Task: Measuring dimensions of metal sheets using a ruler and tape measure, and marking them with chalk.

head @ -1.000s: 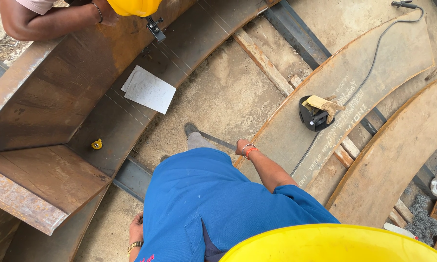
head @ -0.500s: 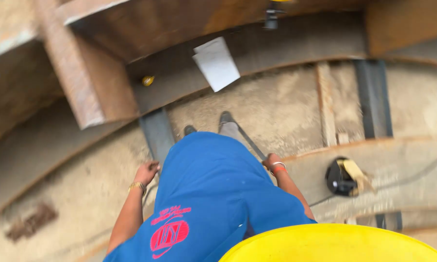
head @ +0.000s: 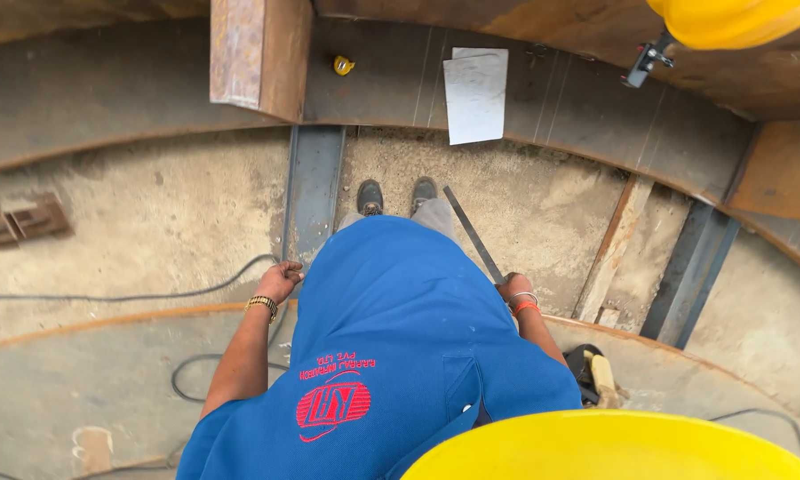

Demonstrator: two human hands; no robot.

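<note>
Flat metal bar held at the right side, seen from above.

The left hand is loosely curled and empty beside the blue shirt; the right hand is closed around a flat metal bar, which slants forward over the concrete floor toward a white paper sheet.

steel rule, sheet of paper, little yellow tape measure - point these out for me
steel rule (head: 473, 236), head view, middle of the blade
sheet of paper (head: 475, 95), head view, centre of the sheet
yellow tape measure (head: 343, 65), head view, its round case
</note>
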